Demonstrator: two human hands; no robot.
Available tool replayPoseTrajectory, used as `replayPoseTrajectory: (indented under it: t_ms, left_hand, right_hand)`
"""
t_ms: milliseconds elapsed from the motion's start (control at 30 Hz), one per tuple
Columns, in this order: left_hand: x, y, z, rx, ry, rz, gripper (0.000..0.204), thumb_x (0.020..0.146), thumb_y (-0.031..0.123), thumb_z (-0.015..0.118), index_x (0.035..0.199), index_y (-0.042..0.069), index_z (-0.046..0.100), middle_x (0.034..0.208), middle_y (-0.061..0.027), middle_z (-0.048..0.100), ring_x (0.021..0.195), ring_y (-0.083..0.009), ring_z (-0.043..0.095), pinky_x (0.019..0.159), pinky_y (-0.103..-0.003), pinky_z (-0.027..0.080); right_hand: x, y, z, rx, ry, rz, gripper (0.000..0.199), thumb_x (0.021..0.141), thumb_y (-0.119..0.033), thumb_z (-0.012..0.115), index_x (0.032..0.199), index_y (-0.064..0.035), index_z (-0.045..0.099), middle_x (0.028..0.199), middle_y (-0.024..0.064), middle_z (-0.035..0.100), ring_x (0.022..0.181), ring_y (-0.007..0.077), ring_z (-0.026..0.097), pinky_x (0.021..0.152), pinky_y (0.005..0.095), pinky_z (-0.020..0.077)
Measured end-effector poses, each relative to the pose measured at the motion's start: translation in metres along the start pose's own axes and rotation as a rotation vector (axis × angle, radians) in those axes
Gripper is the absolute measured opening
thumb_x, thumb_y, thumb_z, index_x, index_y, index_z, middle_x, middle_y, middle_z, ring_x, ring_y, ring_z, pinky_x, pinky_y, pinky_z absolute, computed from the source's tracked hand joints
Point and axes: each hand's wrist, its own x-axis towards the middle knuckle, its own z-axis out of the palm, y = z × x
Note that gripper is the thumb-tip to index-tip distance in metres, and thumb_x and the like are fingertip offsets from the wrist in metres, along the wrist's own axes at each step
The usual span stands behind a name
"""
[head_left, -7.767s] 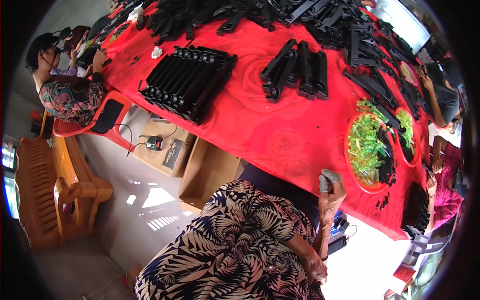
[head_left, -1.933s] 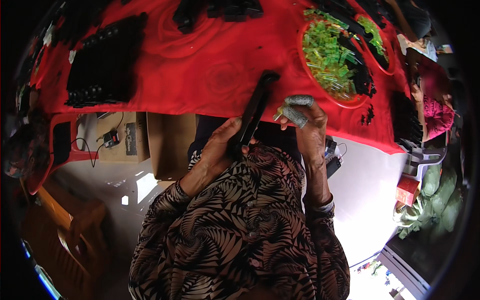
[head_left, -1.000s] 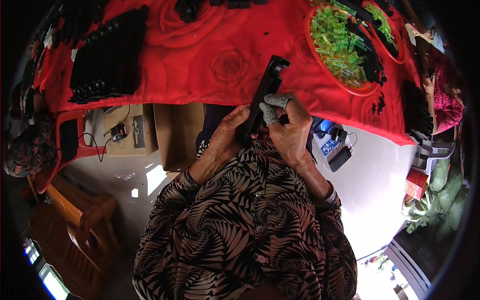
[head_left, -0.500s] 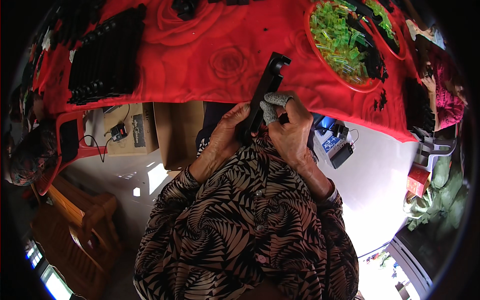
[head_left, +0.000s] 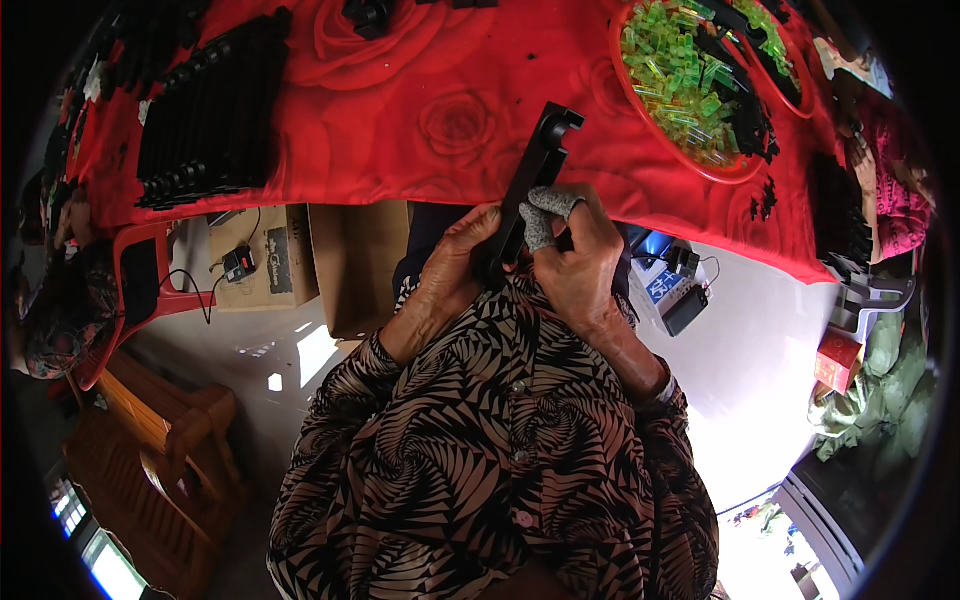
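Note:
A long black plastic bar (head_left: 524, 178) with a rounded notch near its far end is held aslant in front of my chest, its far end over the table edge. My left hand (head_left: 456, 250) wraps its lower half from the left, thumb along the side. From the right, my right hand (head_left: 580, 250) is closed against the bar's middle, with grey knitted covers (head_left: 540, 225) on two fingers. Whether a small piece sits between those fingertips is hidden. The bar's near end reaches my patterned shirt.
A red rose-patterned cloth (head_left: 400, 130) covers the table. Stacked black bars (head_left: 210, 120) lie at left. An orange-red basin (head_left: 700, 175) at right holds green-yellow clear pieces (head_left: 670, 80) and black parts. Below are a cardboard box (head_left: 355, 270) and a red chair (head_left: 140, 270). Another person's arm (head_left: 865, 190) shows far right.
My right hand has shifted slightly, its fingers still at the bar's middle. The bar has hardly moved. At the far left, another person has shifted and a hand now shows.

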Motion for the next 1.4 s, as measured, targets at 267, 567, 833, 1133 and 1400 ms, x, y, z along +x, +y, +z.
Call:
replayPoseTrajectory:
  t_ms: [267, 567, 833, 1133, 1400]
  left_hand:
    - [0.000, 0.000, 0.000, 0.011, -0.011, -0.007, 0.030, 0.095, 0.028, 0.064, 0.116, 0.007, 0.061, 0.098, -0.0011, 0.067, 0.083, -0.0114, 0.064, 0.068, -0.026, 0.051]
    - [0.001, -0.001, -0.002, -0.002, 0.012, -0.006, 0.030, 0.095, 0.028, 0.065, 0.115, 0.006, 0.062, 0.098, -0.0024, 0.068, 0.083, -0.0121, 0.065, 0.066, -0.026, 0.051]
    - [0.001, -0.001, 0.000, -0.015, 0.004, -0.008, 0.025, 0.095, 0.027, 0.065, 0.108, 0.006, 0.063, 0.096, -0.0029, 0.067, 0.081, -0.0126, 0.064, 0.066, -0.027, 0.052]
    - [0.004, -0.002, -0.006, 0.008, -0.028, 0.002, 0.027, 0.095, 0.025, 0.064, 0.111, 0.004, 0.064, 0.096, -0.0040, 0.067, 0.075, -0.0128, 0.062, 0.063, -0.027, 0.051]
    - [0.002, -0.002, -0.002, -0.004, 0.005, 0.024, 0.024, 0.095, 0.023, 0.064, 0.109, 0.004, 0.065, 0.095, -0.0046, 0.067, 0.075, -0.0134, 0.062, 0.063, -0.028, 0.049]
  right_hand:
    - [-0.002, 0.003, 0.002, -0.010, 0.030, 0.008, 0.039, 0.057, 0.012, 0.060, 0.095, 0.0039, 0.063, 0.096, 0.0114, 0.060, 0.065, 0.0205, 0.058, 0.057, 0.0311, 0.0498]
    - [0.001, -0.001, -0.001, -0.012, 0.019, 0.029, 0.038, 0.058, 0.012, 0.060, 0.094, 0.0039, 0.063, 0.093, 0.0106, 0.060, 0.065, 0.0196, 0.056, 0.058, 0.0304, 0.0494]
    - [0.001, 0.001, 0.000, -0.019, 0.018, 0.033, 0.038, 0.059, 0.012, 0.061, 0.095, 0.0034, 0.063, 0.092, 0.0110, 0.059, 0.066, 0.0206, 0.057, 0.058, 0.0314, 0.0498]
    - [0.001, 0.007, -0.006, 0.042, -0.032, 0.033, 0.039, 0.061, 0.014, 0.058, 0.099, 0.0043, 0.063, 0.088, 0.0107, 0.054, 0.066, 0.0210, 0.054, 0.057, 0.0330, 0.0459]
    - [-0.004, 0.011, -0.006, 0.092, -0.071, 0.073, 0.034, 0.060, 0.013, 0.057, 0.093, 0.0054, 0.060, 0.086, 0.0114, 0.053, 0.063, 0.0209, 0.052, 0.055, 0.0330, 0.0433]
